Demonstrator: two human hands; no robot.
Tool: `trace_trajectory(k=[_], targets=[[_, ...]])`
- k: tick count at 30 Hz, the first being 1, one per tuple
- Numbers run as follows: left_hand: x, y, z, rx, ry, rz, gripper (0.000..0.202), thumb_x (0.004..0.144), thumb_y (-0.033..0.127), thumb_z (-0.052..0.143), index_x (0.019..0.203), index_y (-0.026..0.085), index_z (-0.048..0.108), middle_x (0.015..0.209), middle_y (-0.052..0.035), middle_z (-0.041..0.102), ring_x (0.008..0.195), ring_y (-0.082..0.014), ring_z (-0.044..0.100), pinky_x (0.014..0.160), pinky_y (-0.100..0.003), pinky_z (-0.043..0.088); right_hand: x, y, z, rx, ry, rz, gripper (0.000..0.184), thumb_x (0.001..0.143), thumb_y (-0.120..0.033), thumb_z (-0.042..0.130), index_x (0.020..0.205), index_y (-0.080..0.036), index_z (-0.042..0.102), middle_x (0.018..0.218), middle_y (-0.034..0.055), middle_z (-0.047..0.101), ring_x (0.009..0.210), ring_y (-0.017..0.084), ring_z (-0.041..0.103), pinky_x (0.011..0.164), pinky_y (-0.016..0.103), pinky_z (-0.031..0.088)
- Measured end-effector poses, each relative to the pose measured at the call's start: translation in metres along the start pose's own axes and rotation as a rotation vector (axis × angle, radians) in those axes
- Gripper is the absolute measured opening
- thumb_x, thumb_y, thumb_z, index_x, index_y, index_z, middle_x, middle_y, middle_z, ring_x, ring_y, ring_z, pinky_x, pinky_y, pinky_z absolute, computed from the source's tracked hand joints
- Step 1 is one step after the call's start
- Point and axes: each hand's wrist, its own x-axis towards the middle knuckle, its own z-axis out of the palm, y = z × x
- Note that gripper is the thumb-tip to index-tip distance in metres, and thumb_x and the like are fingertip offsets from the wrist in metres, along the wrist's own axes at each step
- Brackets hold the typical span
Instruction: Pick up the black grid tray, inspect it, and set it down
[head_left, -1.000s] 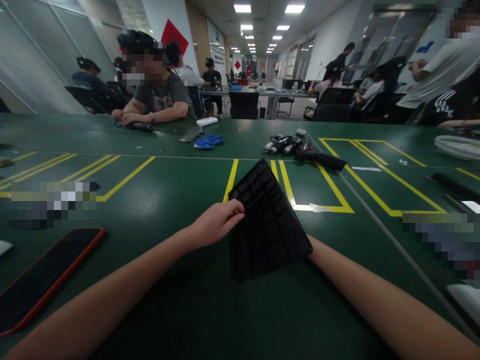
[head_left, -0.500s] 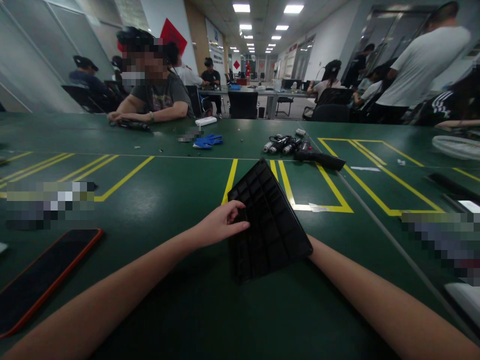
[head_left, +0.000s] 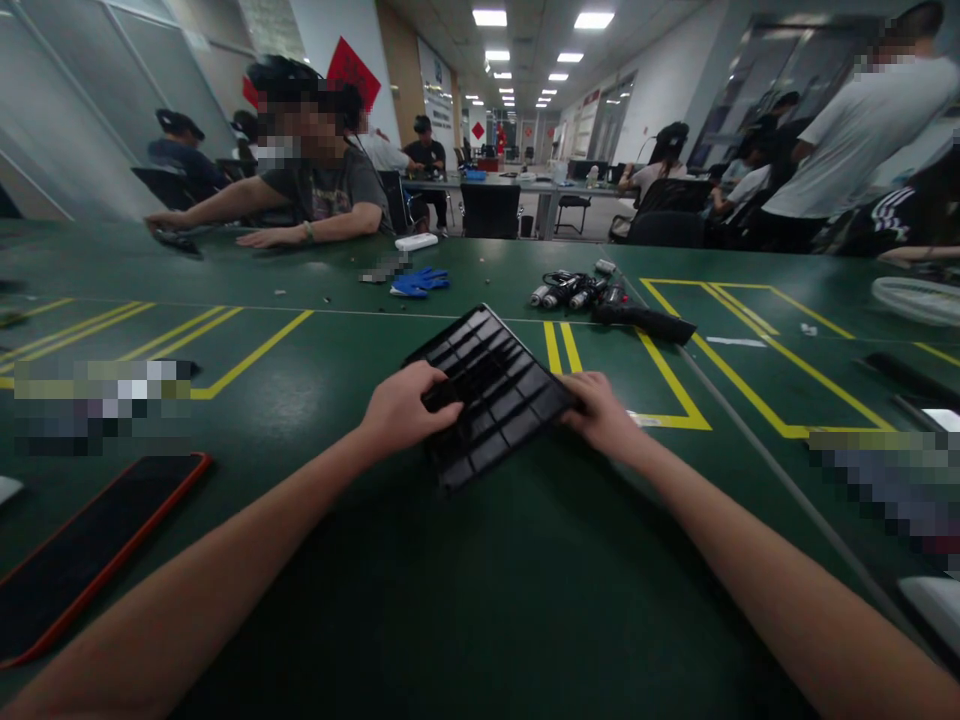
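A black plastic tray (head_left: pixel 504 390) with a grid of compartments is held tilted above the green table (head_left: pixel 480 610). My left hand (head_left: pixel 409 408) grips its left edge, thumb over the compartments and the other fingers partly hidden. At its right corner, my right hand (head_left: pixel 600 412) is closed on the rim, with the fingertips out of sight behind it. Light glints off the tray's dividers, and motion blurs it somewhat.
An orange-edged phone (head_left: pixel 105 550) lies at the left. Beyond the tray are a blue glove (head_left: pixel 421 283), dark cabled tools with silver ends (head_left: pixel 574 290) and yellow tape lines (head_left: pixel 667 370). Across the table sits a person (head_left: pixel 322 185); a white power strip (head_left: pixel 416 242) lies nearby.
The tray has shifted left and turned to a flatter tilt. My right hand has come from behind it to its right corner; my left hand has closed on the left edge.
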Motion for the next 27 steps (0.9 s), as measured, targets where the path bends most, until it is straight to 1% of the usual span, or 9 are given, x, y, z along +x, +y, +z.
trace_trajectory(k=[3, 7, 10, 13, 16, 19, 22, 24, 27], targets=[[0.013, -0.039, -0.016, 0.157, 0.015, -0.258, 0.035, 0.072, 0.048, 0.058, 0.090, 0.018, 0.060, 0.092, -0.0092, 0.062, 0.086, -0.0249, 0.058, 0.070, -0.032, 0.045, -0.001, 0.041, -0.023, -0.180, 0.060, 0.270, 0.050, 0.082, -0.041, 0.051, 0.130, -0.024, 0.047, 0.114, 0.0098, 0.061, 0.107, 0.030, 0.048, 0.091, 0.046, 0.038], [0.018, -0.080, -0.030, 0.315, -0.045, -0.494, 0.039, 0.070, 0.054, 0.058, 0.081, 0.017, 0.061, 0.091, -0.0142, 0.063, 0.089, -0.0330, 0.060, 0.067, -0.037, 0.046, -0.012, 0.090, -0.040, -0.347, 0.022, 0.453, 0.048, 0.083, -0.038, 0.051, 0.127, -0.017, 0.052, 0.113, 0.0177, 0.060, 0.109, 0.033, 0.049, 0.094, 0.046, 0.035], [0.015, -0.096, -0.033, 0.359, -0.122, -0.563, 0.040, 0.071, 0.056, 0.056, 0.075, 0.016, 0.060, 0.090, -0.0161, 0.063, 0.089, -0.0360, 0.060, 0.067, -0.041, 0.047, -0.019, 0.101, -0.041, -0.384, -0.036, 0.525, 0.049, 0.085, -0.041, 0.048, 0.128, -0.017, 0.051, 0.117, 0.0196, 0.057, 0.110, 0.034, 0.049, 0.093, 0.047, 0.036], [0.014, -0.100, -0.036, 0.334, -0.141, -0.566, 0.043, 0.074, 0.057, 0.053, 0.078, 0.014, 0.060, 0.093, -0.0162, 0.062, 0.092, -0.0367, 0.058, 0.072, -0.045, 0.047, -0.020, 0.094, -0.041, -0.401, -0.019, 0.577, 0.052, 0.083, -0.047, 0.048, 0.128, -0.021, 0.050, 0.127, 0.0194, 0.051, 0.118, 0.042, 0.040, 0.093, 0.060, 0.032], [0.014, -0.088, -0.036, 0.258, 0.061, -0.425, 0.039, 0.087, 0.042, 0.037, 0.093, 0.011, 0.059, 0.099, -0.0147, 0.059, 0.100, -0.0334, 0.055, 0.084, -0.046, 0.045, -0.015, 0.078, -0.041, -0.462, 0.094, 0.567, 0.056, 0.082, -0.048, 0.048, 0.128, -0.016, 0.049, 0.135, 0.0210, 0.043, 0.126, 0.045, 0.028, 0.097, 0.068, 0.024], [0.014, -0.052, -0.023, 0.151, 0.193, -0.247, 0.036, 0.088, 0.017, 0.027, 0.108, 0.009, 0.056, 0.100, -0.0112, 0.059, 0.103, -0.0244, 0.054, 0.094, -0.039, 0.041, -0.006, 0.049, -0.033, -0.431, 0.178, 0.437, 0.055, 0.084, -0.044, 0.043, 0.129, -0.013, 0.047, 0.135, 0.0194, 0.044, 0.129, 0.039, 0.029, 0.103, 0.063, 0.023], [0.011, -0.003, 0.008, -0.069, 0.085, 0.025, 0.045, 0.080, 0.004, 0.031, 0.120, 0.010, 0.051, 0.108, -0.0119, 0.060, 0.102, -0.0206, 0.056, 0.094, -0.037, 0.044, -0.001, 0.009, -0.012, -0.295, 0.080, 0.234, 0.056, 0.086, -0.045, 0.039, 0.132, -0.014, 0.042, 0.137, 0.0164, 0.044, 0.131, 0.036, 0.029, 0.106, 0.062, 0.023], [0.013, 0.024, 0.033, -0.120, -0.027, 0.199, 0.054, 0.076, -0.002, 0.031, 0.126, 0.011, 0.048, 0.126, -0.0130, 0.054, 0.119, -0.0208, 0.047, 0.102, -0.040, 0.038, -0.002, -0.018, 0.005, -0.216, -0.033, 0.100, 0.058, 0.087, -0.046, 0.037, 0.136, -0.014, 0.038, 0.141, 0.0152, 0.039, 0.134, 0.034, 0.028, 0.108, 0.059, 0.023], [0.024, 0.041, 0.061, -0.080, -0.156, 0.242, 0.056, 0.074, -0.004, 0.034, 0.125, 0.011, 0.049, 0.137, -0.0141, 0.047, 0.130, -0.0215, 0.038, 0.108, -0.043, 0.030, -0.010, -0.045, 0.026, -0.167, -0.172, -0.017, 0.060, 0.088, -0.051, 0.031, 0.137, -0.015, 0.036, 0.145, 0.0136, 0.037, 0.135, 0.033, 0.028, 0.109, 0.058, 0.021]])
